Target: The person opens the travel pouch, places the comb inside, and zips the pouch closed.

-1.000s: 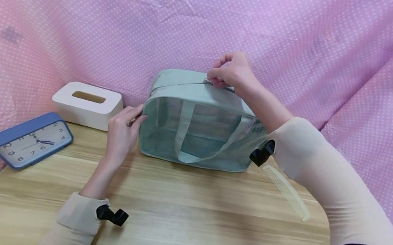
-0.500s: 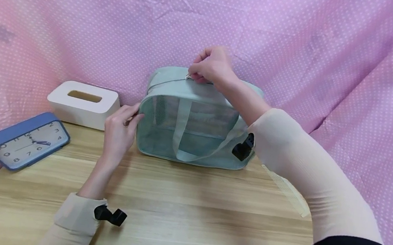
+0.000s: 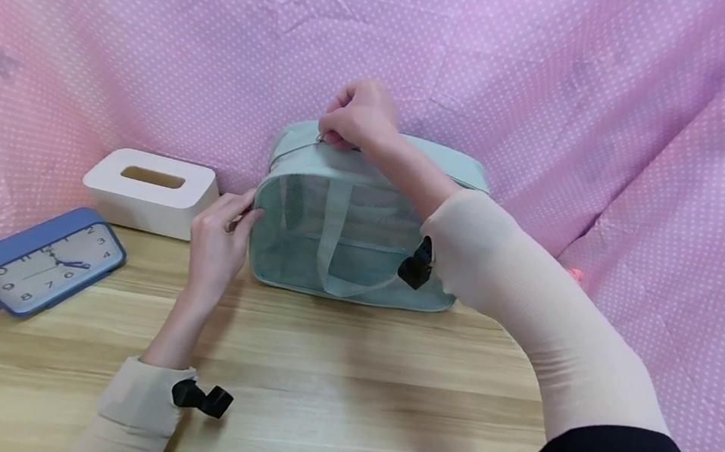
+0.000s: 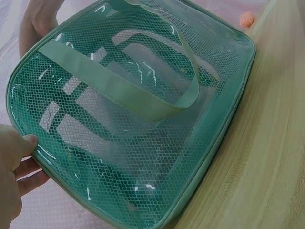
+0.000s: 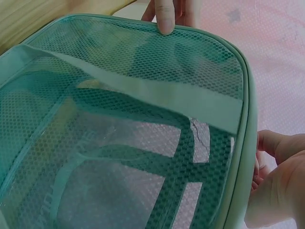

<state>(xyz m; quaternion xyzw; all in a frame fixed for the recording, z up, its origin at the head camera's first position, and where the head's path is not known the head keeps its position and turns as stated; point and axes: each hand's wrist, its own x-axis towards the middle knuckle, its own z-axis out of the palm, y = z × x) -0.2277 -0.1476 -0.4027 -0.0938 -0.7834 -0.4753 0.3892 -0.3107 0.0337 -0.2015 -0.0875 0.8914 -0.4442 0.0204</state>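
A pale green see-through mesh bag (image 3: pixel 390 222) with a strap handle (image 3: pixel 333 237) stands upright at the back of the table. My right hand (image 3: pixel 362 115) pinches the zipper pull (image 3: pixel 320 138) on top of it, toward the left end. At the bag's left edge my left hand (image 3: pixel 219 238) grips the piped side seam, thumb on the front face. The left wrist view shows that thumb (image 4: pixel 29 143) on the rim, with fingers behind. In the right wrist view the bag's front panel (image 5: pixel 119 181) fills most of the picture, and the right hand (image 5: pixel 281 176) is beyond its top edge.
Left of the bag stands a white tissue box (image 3: pixel 150 190), with a blue clock (image 3: pixel 48 261) leaning nearer the front. A pink dotted cloth (image 3: pixel 221 47) hangs behind the wooden table (image 3: pixel 314 388). A small orange object (image 4: pixel 247 19) lies beyond the bag's right end.
My right hand has drawn the zipper pull leftward along the bag's top. The left hand keeps its grip on the side. The right forearm now covers the comb seen earlier.
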